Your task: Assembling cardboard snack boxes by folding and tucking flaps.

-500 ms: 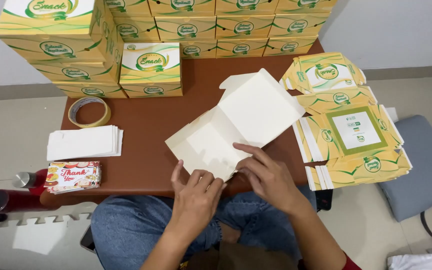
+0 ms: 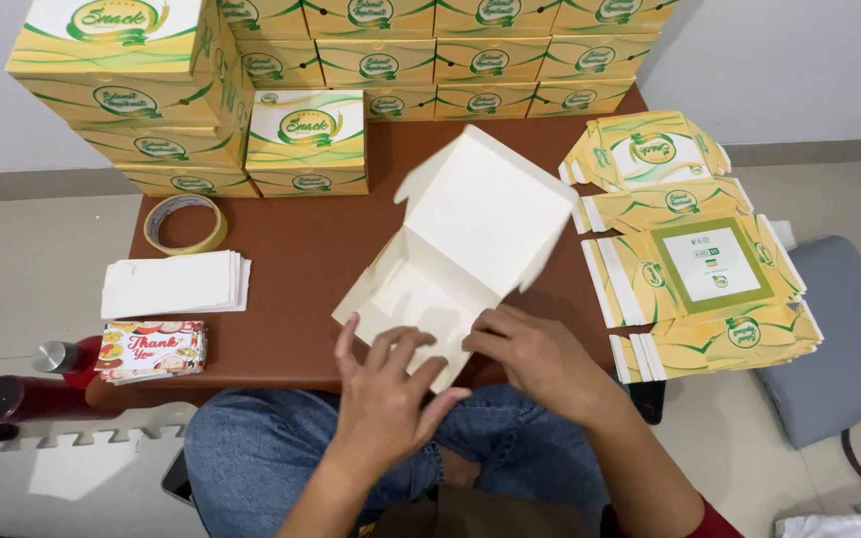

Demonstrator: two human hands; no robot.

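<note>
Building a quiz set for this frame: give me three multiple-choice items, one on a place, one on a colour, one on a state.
1. Where does the roll of tape lie?
A. On the table, left of the white box blank
B. On the flat printed blanks
C. On the floor

2. What colour is the inner side of the box blank under the hands?
A. Green
B. Plain white
C. Brown

3. How is that blank?
A. Closed like the stacked boxes
B. Fully flat
C. Partly folded, one panel raised

Answers: 1 A, it sits on the brown table beside the white paper stack. 2 B, no print shows. 3 C, the left hand and right hand press its near edge while the far panel stands up.
</note>
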